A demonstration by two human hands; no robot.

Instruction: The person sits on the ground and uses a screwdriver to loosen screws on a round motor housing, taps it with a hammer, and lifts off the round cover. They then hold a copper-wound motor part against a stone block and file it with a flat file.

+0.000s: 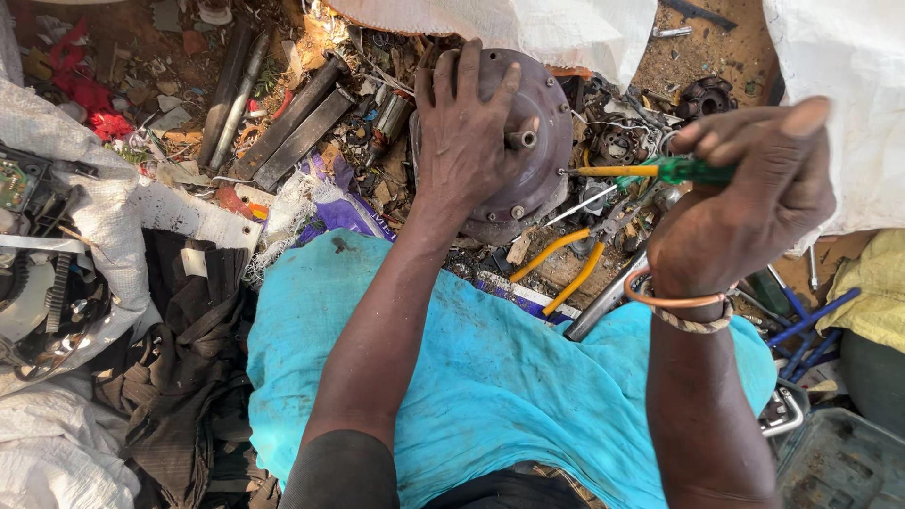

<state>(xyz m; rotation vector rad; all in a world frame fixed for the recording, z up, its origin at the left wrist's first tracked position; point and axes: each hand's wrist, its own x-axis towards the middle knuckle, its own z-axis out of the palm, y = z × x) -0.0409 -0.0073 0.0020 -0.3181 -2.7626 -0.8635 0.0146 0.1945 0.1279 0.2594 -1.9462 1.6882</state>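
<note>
My left hand [464, 132] lies spread over a round, dark metal motor housing [539, 123] with a short shaft sticking out of its middle. It holds the housing upright against the ground. My right hand [749, 193] is closed around a screwdriver [650, 171] with a green handle and yellow shank. The screwdriver's tip touches the right edge of the housing. A copper bangle and a braided band sit on my right wrist.
Yellow-handled pliers [566, 259] lie just below the housing, beside a metal tube [608, 297]. Metal bars [292, 123], scrap parts and wire litter the dirt. White sacks [848, 85] hang at upper right. A turquoise cloth [490, 368] covers my lap. A circuit board [17, 184] sits at the left.
</note>
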